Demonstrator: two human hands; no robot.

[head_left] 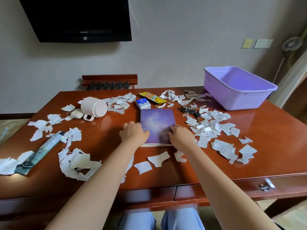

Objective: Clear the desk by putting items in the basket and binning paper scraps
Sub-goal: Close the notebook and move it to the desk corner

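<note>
A purple spiral notebook [157, 121] lies flat in the middle of the red-brown desk [265, 146]. My left hand [133, 132] rests at its lower left corner, fingers curled over the edge. My right hand [180, 136] lies on its lower right corner with the fingers bent. A lilac plastic basket [239, 87] stands at the back right, nothing visible inside. Torn white paper scraps [214, 127] are scattered across the desk on both sides. I cannot tell whether the notebook is lifted off the desk.
A white ribbed mug [93, 107] lies on its side at back left beside a white earbud case [76, 113]. A tissue pack [143, 103], a yellow snack sachet [152, 97], keys [190, 111] and a long tube [39, 152] also lie on the desk. A television hangs on the wall.
</note>
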